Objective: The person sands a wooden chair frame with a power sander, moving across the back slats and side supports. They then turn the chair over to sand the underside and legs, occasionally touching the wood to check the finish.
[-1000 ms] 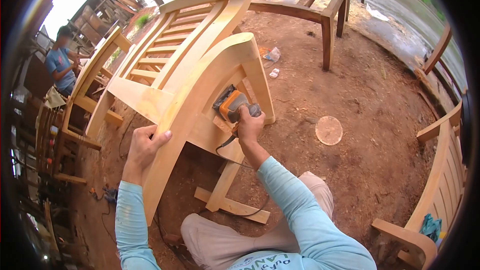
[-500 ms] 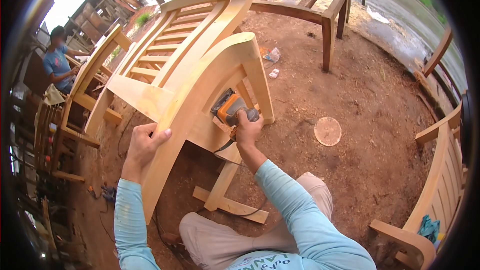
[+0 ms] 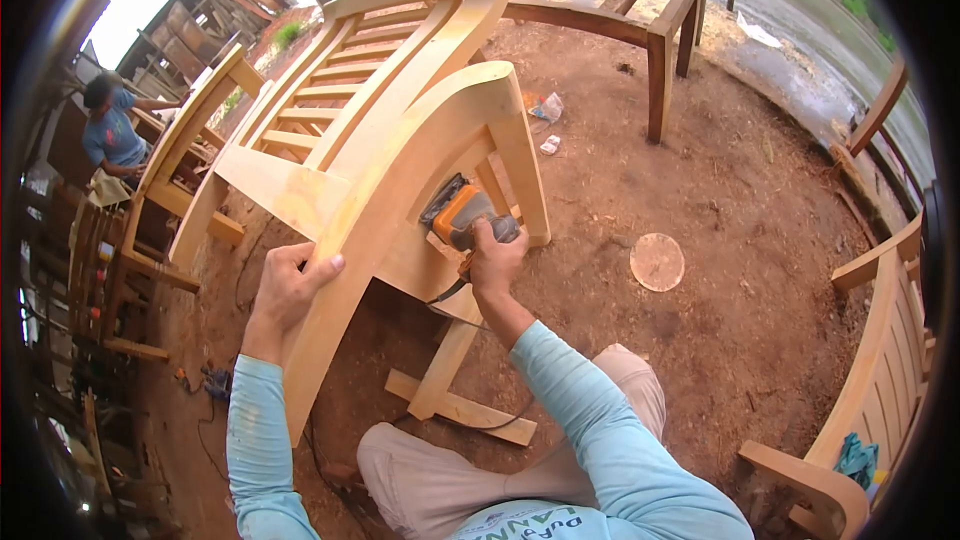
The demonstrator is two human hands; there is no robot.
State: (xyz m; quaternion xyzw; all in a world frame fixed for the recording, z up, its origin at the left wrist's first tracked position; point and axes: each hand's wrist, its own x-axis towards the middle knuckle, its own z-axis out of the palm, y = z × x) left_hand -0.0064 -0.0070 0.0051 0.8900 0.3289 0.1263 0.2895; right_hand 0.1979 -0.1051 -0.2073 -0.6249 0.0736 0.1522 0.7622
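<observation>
A pale wooden chair [image 3: 405, 162] with a slatted part and curved side pieces lies tipped in front of me. My right hand [image 3: 498, 265] is closed around the grey end of an orange and black electric sander [image 3: 460, 214]. The sander's pad is against the inner face of the curved side piece. From the sander, a dark cord runs down past my right forearm. My left hand [image 3: 288, 292] grips the near edge of the chair's side board, thumb on top and fingers curled over, partly hidden.
A dark wooden frame [image 3: 600, 10] stands at the back, with water beyond it. Another slatted chair [image 3: 870, 360] with a teal cloth [image 3: 857, 458] is at right. A round wooden disc [image 3: 657, 262] lies on the dirt. A person [image 3: 115, 130] works at far left behind more frames.
The person at far left has bent the head lower. My hands, the sander and the chair stay in almost the same places.
</observation>
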